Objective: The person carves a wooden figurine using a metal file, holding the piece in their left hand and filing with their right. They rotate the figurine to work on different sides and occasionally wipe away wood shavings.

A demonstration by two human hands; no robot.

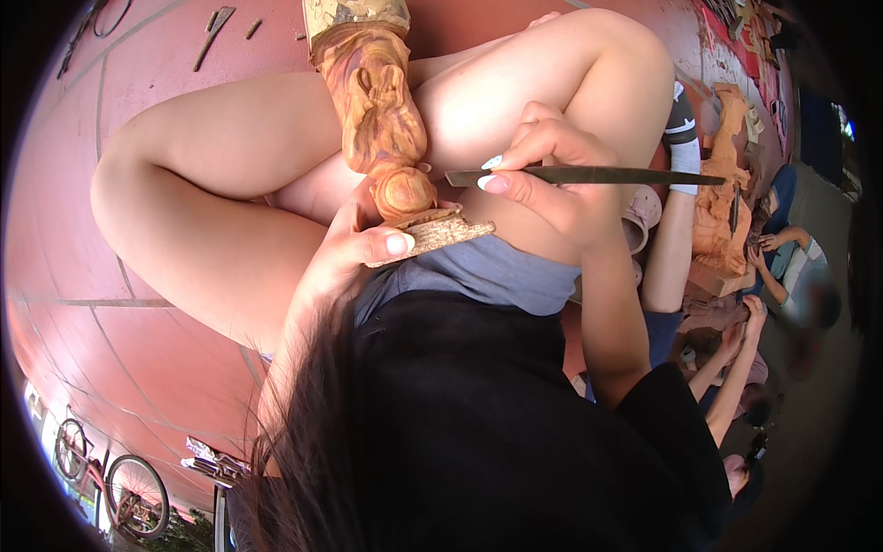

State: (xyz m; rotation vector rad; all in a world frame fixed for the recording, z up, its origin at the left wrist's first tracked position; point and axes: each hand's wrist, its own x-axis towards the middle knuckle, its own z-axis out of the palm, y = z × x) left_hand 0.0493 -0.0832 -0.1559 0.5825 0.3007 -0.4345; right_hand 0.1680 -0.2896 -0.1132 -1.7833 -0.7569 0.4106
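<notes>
The red tiled floor (74, 258) forms the work area; the person sits on it with bare knees raised, and the picture appears rotated, with bicycles (110, 478) at the lower left edge.

The wooden figure carving (377, 101) lies across the lap between the thighs, its rough-barked base (441, 232) turned toward the body. Most of the surface is already shaped: robe folds and rounded forms read clearly, and the wood looks smooth and orange-brown. The far end (354, 14) remains pale and coarse. Judged from this, the main shaping is done and what is left is finishing work near the rounded part just above the base.

The left hand (354, 244) is closed around the carving at the base, thumb pressed on the bark edge, steadying it.

The right hand (543, 175) is closed on a long, thin metal file (589, 175), pinched between thumb and fingers near one end. The short end of the file points at the rounded part and stands just beside it; contact cannot be confirmed.

At the right, other people sit around a second pale wooden carving (722, 198), apart from this work. Small loose tools (213, 32) lie on the floor at the top left, well apart from both hands.
</notes>
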